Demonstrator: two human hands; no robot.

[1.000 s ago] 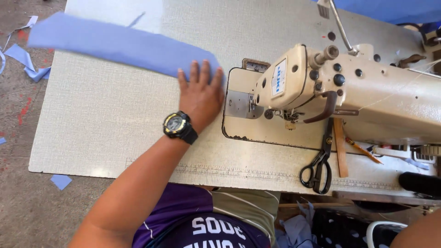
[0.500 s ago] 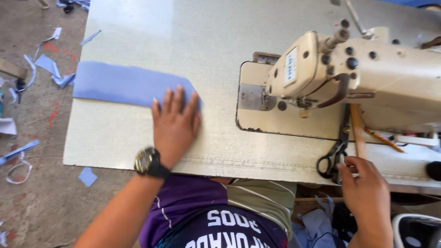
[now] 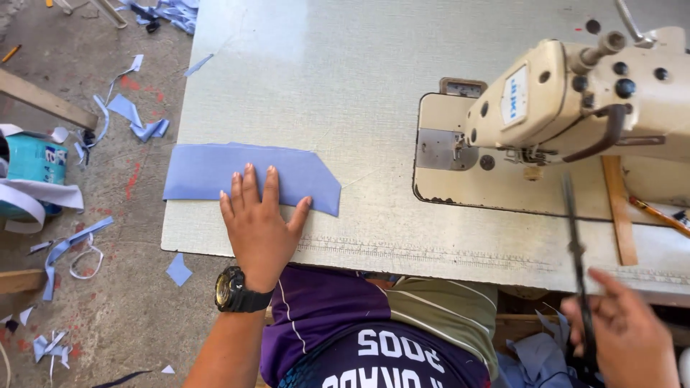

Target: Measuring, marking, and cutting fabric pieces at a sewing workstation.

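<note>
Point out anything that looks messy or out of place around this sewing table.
Blue fabric scraps litter the floor left of the table, with more at the far corner. The blue cloth piece under the left hand overhangs the table's left edge. The right hand holds scissors pointing upward near the sewing machine.

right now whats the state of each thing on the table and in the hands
left hand: flat, palm down on the cloth
cloth: flat, one end over the table edge
right hand: closed on the scissors
scissors: held, blades look closed
sewing machine: nothing under the needle
</note>
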